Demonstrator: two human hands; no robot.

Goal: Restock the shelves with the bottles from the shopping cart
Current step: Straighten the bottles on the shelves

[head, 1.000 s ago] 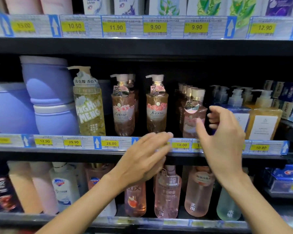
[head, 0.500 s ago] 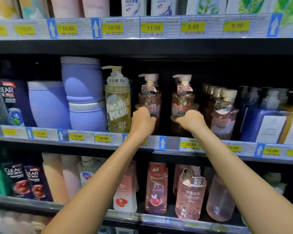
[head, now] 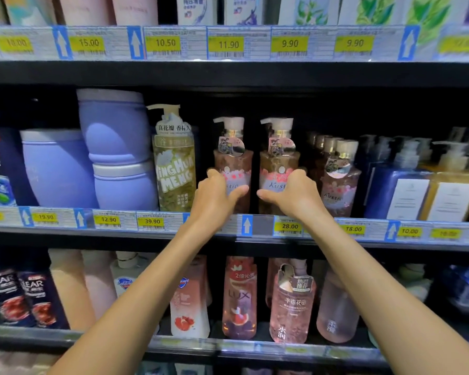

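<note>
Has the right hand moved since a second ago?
Yes. The right hand went left and deeper into the shelf: it was open above the 18.00 price tag and now grips the right Kustie pump bottle.

The middle shelf [head: 255, 239] is stocked: two brown pump bottles [head: 233, 158] upright at centre, purple tubs [head: 114, 147] left of them, blue bottles [head: 390, 190] right.

— Where are your arms?
— Both stretched forward and up, bare forearms converging.
— And the hands?
— My left hand [head: 214, 197] curls, thumb pointing inward; my right hand [head: 293, 194] mirrors it. Each wraps a bottle; thumbs nearly meet.
</note>
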